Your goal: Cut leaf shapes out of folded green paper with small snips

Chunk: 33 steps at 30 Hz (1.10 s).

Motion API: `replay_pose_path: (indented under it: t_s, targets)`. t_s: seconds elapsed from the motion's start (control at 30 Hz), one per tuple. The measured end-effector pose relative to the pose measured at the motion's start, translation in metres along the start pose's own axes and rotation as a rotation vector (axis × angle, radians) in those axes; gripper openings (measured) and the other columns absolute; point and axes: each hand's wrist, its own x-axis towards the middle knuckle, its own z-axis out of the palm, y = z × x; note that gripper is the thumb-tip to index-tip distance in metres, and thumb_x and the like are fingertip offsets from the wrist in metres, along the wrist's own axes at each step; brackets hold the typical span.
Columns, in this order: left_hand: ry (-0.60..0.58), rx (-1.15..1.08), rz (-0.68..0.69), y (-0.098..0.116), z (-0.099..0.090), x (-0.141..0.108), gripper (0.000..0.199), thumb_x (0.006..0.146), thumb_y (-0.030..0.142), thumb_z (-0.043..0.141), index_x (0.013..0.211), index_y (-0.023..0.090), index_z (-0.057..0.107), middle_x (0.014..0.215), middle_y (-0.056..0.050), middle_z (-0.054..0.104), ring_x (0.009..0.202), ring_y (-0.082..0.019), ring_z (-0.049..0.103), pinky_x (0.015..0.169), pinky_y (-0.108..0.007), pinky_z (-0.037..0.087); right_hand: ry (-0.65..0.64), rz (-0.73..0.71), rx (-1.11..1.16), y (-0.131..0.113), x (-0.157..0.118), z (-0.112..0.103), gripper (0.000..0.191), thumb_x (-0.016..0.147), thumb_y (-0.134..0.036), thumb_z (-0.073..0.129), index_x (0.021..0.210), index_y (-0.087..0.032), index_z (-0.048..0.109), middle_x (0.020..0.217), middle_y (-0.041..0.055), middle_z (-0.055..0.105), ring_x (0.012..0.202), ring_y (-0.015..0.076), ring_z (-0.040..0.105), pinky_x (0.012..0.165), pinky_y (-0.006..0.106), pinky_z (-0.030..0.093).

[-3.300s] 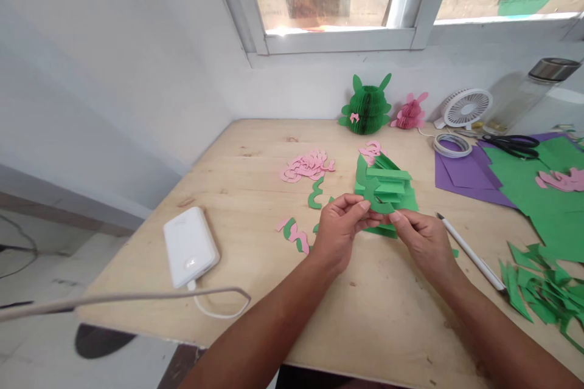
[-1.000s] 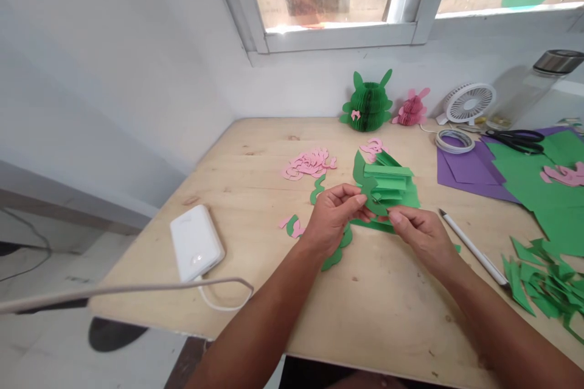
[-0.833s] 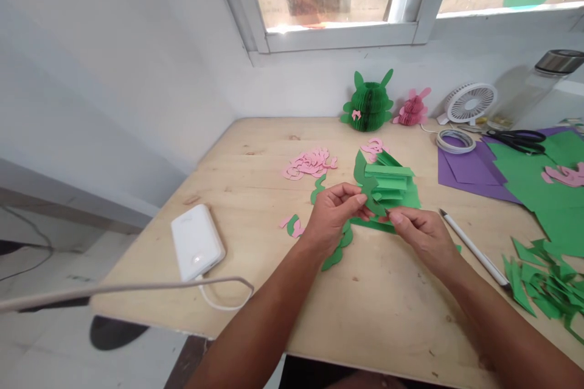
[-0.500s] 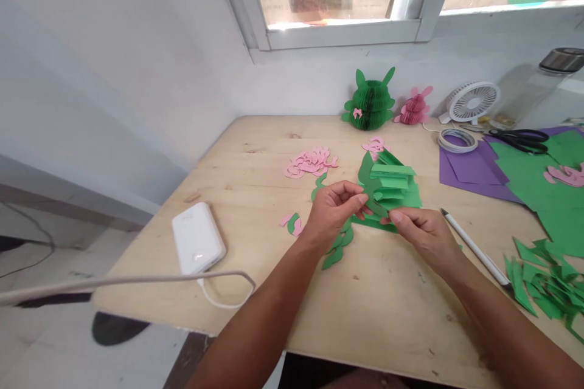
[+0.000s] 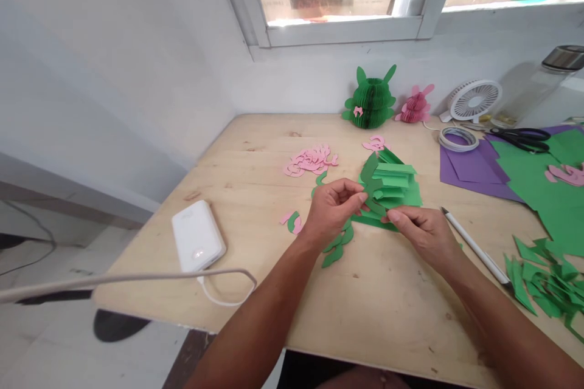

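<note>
Between my two hands is a dark green paper cutout (image 5: 371, 179) with a wavy, leaf-like outline. My left hand (image 5: 337, 206) is closed, pinching its left side between thumb and fingers. At its lower right end, my right hand (image 5: 413, 225) pinches it with thumb and forefinger. Just behind it lie folded light green paper strips (image 5: 395, 176) on the table. More green curved cutouts (image 5: 337, 250) lie partly under my left hand. A pile of pink paper cutouts (image 5: 311, 160) is beyond my left hand, and a few pink pieces (image 5: 376, 143) lie behind the strips.
A white power bank (image 5: 198, 236) with a cable is at left. A green paper rabbit (image 5: 369, 100) and a smaller pink one (image 5: 414, 106) stand by the wall, near a fan (image 5: 475, 101). Scissors (image 5: 522, 138), a white pen (image 5: 474, 246) and green scraps (image 5: 547, 282) are at right.
The green cutout has tilted slightly, its upper end shifting a little to the right. Both hands keep their pinch in nearly the same place.
</note>
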Motion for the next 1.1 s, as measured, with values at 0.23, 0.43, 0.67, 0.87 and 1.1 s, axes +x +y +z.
replay_pose_path:
  t_s: [0.23, 0.43, 0.67, 0.87, 1.1]
  targets:
    - [-0.004, 0.000, -0.004, -0.003, -0.001, 0.001, 0.020, 0.067, 0.031, 0.076, 0.067, 0.015, 0.065, 0.059, 0.000, 0.061, 0.056, -0.012, 0.060, 0.054, -0.023, 0.049, 0.022, -0.013, -0.030, 0.000, 0.000, 0.000, 0.046, 0.085, -0.055, 0.052, 0.063, -0.018, 0.066, 0.054, 0.0019, 0.051, 0.058, 0.0171, 0.050, 0.045, 0.025, 0.033]
    - [-0.009, -0.039, -0.010, -0.006, 0.000, 0.001, 0.019, 0.067, 0.029, 0.076, 0.068, 0.015, 0.064, 0.057, 0.002, 0.060, 0.055, -0.012, 0.061, 0.053, -0.023, 0.049, 0.048, -0.010, -0.048, -0.001, -0.001, 0.001, 0.047, 0.085, -0.056, 0.053, 0.060, -0.018, 0.065, 0.053, 0.0018, 0.050, 0.055, 0.0161, 0.048, 0.044, 0.025, 0.032]
    - [0.019, -0.096, -0.046, -0.010, 0.002, 0.002, 0.023, 0.066, 0.032, 0.077, 0.069, 0.016, 0.062, 0.055, 0.002, 0.059, 0.054, -0.014, 0.063, 0.053, -0.024, 0.049, 0.070, -0.022, -0.052, -0.003, -0.002, 0.002, 0.048, 0.085, -0.057, 0.051, 0.061, -0.018, 0.065, 0.052, 0.0013, 0.047, 0.053, 0.0150, 0.045, 0.044, 0.024, 0.032]
    - [0.023, -0.158, -0.101, -0.011, 0.003, 0.002, 0.021, 0.065, 0.029, 0.077, 0.070, 0.015, 0.062, 0.056, 0.001, 0.061, 0.054, -0.013, 0.063, 0.053, -0.024, 0.049, 0.087, -0.012, -0.053, -0.002, -0.002, 0.004, 0.049, 0.085, -0.057, 0.051, 0.061, -0.017, 0.066, 0.051, 0.0002, 0.043, 0.051, 0.0133, 0.040, 0.044, 0.024, 0.032]
    - [0.016, -0.199, -0.120, -0.012, 0.005, 0.001, 0.019, 0.067, 0.027, 0.076, 0.070, 0.015, 0.062, 0.056, 0.001, 0.063, 0.054, -0.013, 0.063, 0.056, -0.024, 0.049, 0.109, 0.049, 0.002, -0.006, -0.003, 0.006, 0.046, 0.084, -0.055, 0.053, 0.065, -0.017, 0.071, 0.052, -0.0004, 0.042, 0.051, 0.0136, 0.040, 0.046, 0.025, 0.033]
